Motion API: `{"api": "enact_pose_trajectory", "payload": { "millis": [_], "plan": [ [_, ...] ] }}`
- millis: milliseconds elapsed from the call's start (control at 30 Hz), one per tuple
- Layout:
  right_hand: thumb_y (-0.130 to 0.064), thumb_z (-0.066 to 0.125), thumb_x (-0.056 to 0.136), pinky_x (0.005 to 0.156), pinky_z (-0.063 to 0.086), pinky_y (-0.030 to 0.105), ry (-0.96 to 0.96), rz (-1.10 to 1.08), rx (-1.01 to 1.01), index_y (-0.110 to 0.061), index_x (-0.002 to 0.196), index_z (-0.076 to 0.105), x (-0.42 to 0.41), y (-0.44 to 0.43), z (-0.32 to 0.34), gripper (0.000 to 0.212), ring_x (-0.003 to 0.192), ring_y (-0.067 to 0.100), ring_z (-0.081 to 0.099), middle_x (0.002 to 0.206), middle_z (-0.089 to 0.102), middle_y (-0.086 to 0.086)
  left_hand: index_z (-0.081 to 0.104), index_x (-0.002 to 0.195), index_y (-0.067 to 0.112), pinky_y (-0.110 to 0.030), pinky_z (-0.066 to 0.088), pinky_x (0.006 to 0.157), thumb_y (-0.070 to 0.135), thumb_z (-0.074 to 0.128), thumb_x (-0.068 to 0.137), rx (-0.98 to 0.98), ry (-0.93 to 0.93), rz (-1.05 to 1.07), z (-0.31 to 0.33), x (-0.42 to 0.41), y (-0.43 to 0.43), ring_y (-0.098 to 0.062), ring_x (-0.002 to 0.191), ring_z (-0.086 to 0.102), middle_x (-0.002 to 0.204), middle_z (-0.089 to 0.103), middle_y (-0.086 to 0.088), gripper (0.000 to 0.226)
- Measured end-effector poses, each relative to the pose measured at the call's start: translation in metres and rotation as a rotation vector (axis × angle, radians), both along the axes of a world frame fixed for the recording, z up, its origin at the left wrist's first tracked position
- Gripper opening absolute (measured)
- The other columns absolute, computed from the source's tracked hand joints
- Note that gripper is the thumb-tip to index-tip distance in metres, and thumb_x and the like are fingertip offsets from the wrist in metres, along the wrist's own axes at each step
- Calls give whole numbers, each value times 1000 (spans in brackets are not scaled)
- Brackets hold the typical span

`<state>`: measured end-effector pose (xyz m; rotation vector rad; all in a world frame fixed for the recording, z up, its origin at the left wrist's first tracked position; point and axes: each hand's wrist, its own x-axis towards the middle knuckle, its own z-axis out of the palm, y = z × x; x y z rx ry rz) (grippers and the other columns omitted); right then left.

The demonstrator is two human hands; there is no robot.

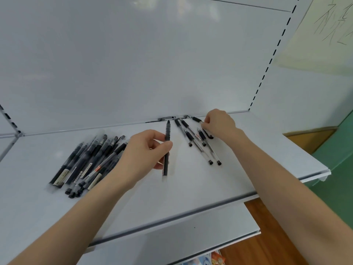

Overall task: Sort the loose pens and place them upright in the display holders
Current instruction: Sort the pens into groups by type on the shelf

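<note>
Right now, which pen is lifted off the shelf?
The black pen pinched in the left hand, between the two groups. The pile at left and the clear pens lie flat on the shelf.

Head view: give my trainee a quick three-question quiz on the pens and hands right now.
1. True or false: the left hand holds a black pen.
2. Where is the big pile of pens? A) the left part of the shelf B) the right part C) the floor
3. Fill in: the right hand pinches a pen near the shelf's ____ edge.

Key: 1 true; 2 A; 3 back. The smaller group of clear pens lies flat between the hands; no holder is visible.
</note>
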<state>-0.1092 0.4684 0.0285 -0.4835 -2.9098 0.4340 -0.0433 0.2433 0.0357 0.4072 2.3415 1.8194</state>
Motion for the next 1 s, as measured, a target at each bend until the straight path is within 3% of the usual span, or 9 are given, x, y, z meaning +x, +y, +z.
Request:
{"api": "enact_pose_trajectory", "payload": {
  "millis": [133,300,467,567,633,733,833,933,1000],
  "plan": [
    [-4,56,80,48,24,20,-72,-50,31,-8,75,50,-11,0,0,9,71,26,49,68,49,5,63,85,18,-18,50,51,15,61,85,39,-13,17,3,1,-14,-8,55,62,62,64,-1,4],
    [-11,60,79,46,29,24,-185,-15,-6,-11,63,35,-9,2,13,30,65,24,45,64,42,3,64,85,20,-19,52,52,16,61,85,25,-7,22,3,4,-20,-5,53,60,60,63,1,5],
    [-11,51,84,48,31,22,-82,42,-25,-3,65,47,-5,-4,18,21,56,18,39,64,49,12,65,90,19,-28,56,58,16,57,87,70,-33,42,6,6,-23,-6,50,56,66,58,-5,8],
    [-9,47,88,56,33,25,54,120,-108,9,87,58,4,-7,27,21,71,20,43,85,63,22,65,91,20,-35,56,62,15,55,89,78,-23,61,5,5,-28,-7,49,55,65,56,-3,11],
    [-13,48,91,64,43,26,138,212,-330,-4,84,56,16,-14,35,13,77,20,55,81,62,7,65,91,21,-33,55,60,15,54,89,76,-2,69,5,4,-31,-6,49,55,65,55,-3,13],
    [-11,51,91,63,50,22,203,367,-702,-16,81,56,39,-30,47,12,65,9,61,77,65,2,66,92,23,-19,52,50,15,53,89,43,77,79,6,4,-34,-4,48,52,60,54,3,15],
    [-9,53,91,61,51,18,235,516,-721,-25,84,64,56,-40,53,20,66,7,58,73,60,0,63,84,35,-24,47,53,18,54,88,-25,160,81,7,6,-37,-6,49,47,57,54,5,20],
    [-10,55,91,62,50,16,270,615,-692,-30,86,66,63,-45,56,23,69,6,57,73,57,1,61,78,42,-28,39,58,20,55,88,-100,228,67,8,8,-39,-11,55,44,68,59,-15,26],
    [-10,55,91,62,50,16,258,654,-676,-29,87,66,66,-49,59,23,68,3,57,72,58,-2,59,75,45,-27,38,59,19,56,88,-130,242,65,9,10,-39,-10,56,43,77,64,-16,29]
  ]
}}
